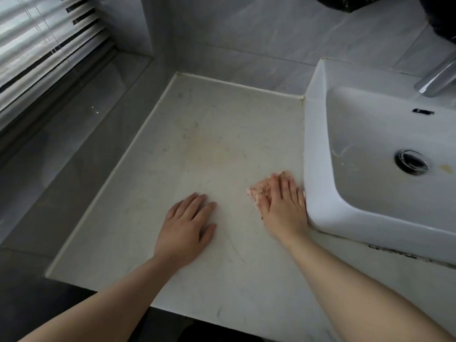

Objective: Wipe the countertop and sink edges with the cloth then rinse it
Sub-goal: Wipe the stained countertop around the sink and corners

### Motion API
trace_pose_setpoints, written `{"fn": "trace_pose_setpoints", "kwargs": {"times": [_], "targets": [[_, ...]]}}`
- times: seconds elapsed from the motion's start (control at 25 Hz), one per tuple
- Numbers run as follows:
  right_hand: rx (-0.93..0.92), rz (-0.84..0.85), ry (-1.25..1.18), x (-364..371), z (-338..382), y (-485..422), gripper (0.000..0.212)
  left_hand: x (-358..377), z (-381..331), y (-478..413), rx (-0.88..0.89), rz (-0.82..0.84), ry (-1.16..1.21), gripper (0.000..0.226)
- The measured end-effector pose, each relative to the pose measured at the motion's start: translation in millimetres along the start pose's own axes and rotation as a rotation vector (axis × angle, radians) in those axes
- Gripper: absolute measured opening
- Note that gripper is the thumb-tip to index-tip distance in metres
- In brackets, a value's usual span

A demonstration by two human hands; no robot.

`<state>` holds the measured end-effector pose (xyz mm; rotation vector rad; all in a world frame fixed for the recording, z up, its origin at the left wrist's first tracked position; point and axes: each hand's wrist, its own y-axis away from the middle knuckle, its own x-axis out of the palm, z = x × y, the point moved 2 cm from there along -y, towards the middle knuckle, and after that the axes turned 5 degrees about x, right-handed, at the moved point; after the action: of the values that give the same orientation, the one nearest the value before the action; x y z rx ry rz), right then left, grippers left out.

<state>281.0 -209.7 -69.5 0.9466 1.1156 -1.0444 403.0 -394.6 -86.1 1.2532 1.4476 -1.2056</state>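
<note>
A pale marble countertop point(197, 149) with a yellowish stain near its middle fills the centre. A white raised sink point(318, 144) stands on its right side. My right hand point(283, 206) lies flat with straight fingers on a small pinkish cloth point(259, 190), pressing it onto the counter right beside the sink's left wall. Most of the cloth is hidden under the hand. My left hand point(185, 228) rests flat on the bare counter to the left, fingers straight, holding nothing.
A chrome tap point(436, 77) leans over the basin at the right, above a round drain point(410, 161). Grey tiled walls close the back and left. A window with blinds point(44, 45) is at the far left, over a dark sill.
</note>
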Motion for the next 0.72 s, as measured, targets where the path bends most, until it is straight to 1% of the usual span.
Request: {"fn": "trace_pose_setpoints", "kwargs": {"times": [0.04, 0.08, 0.16, 0.2, 0.24, 0.28, 0.32, 0.36, 0.4, 0.44, 0.48, 0.52, 0.56, 0.6, 0.68, 0.72], "targets": [[-0.025, -0.06, -0.001, 4, 1, 11, 0.067, 1, 0, 0, 0.003, -0.003, 0.002, 0.048], [-0.114, -0.057, -0.008, 8, 4, 32, 0.062, 1, 0, 0, 0.001, -0.003, 0.008, 0.048], [-0.355, -0.057, 0.017, 19, 5, 91, 0.054, 1, 0, 1, -0.004, -0.006, 0.002, 0.048], [-0.425, -0.051, 0.071, 20, -2, 98, 0.053, 1, 1, 0, -0.003, -0.005, -0.003, 0.048], [-0.446, -0.037, 0.098, 18, -10, 88, 0.053, 1, 0, 0, 0.0, 0.0, -0.003, 0.049], [-0.366, -0.079, 0.117, 13, -15, 64, 0.054, 0, 0, 0, 0.002, 0.008, -0.004, 0.049], [-0.232, -0.124, 0.106, 7, -18, 37, 0.055, 0, 0, 1, 0.003, 0.012, -0.004, 0.049], [-0.135, -0.162, 0.082, 3, -17, 25, 0.056, 0, 0, 0, 0.002, 0.012, -0.004, 0.049], [-0.093, -0.135, 0.062, 6, -15, 31, 0.057, 0, 0, 0, 0.004, 0.014, -0.005, 0.05], [-0.119, -0.069, 0.055, 12, -14, 49, 0.057, 0, -1, 1, 0.007, 0.016, -0.004, 0.05], [-0.193, -0.056, 0.045, 17, -13, 80, 0.056, 0, -2, 1, 0.008, 0.012, -0.006, 0.05], [-0.302, -0.094, 0.07, 22, -19, 107, 0.055, 0, -2, 0, 0.009, 0.004, -0.007, 0.05], [-0.371, -0.078, 0.101, 21, -33, 118, 0.055, 0, -1, 0, 0.009, 0.002, -0.008, 0.051], [-0.383, -0.065, 0.095, 16, -49, 114, 0.055, 0, -1, 0, 0.014, 0.006, -0.007, 0.051], [-0.215, -0.104, 0.103, 4, -69, 88, 0.055, 0, -1, 0, 0.016, 0.012, 0.008, 0.053], [-0.132, -0.126, 0.071, 1, -68, 87, 0.055, 1, -2, 1, 0.015, 0.012, 0.011, 0.054]]}}
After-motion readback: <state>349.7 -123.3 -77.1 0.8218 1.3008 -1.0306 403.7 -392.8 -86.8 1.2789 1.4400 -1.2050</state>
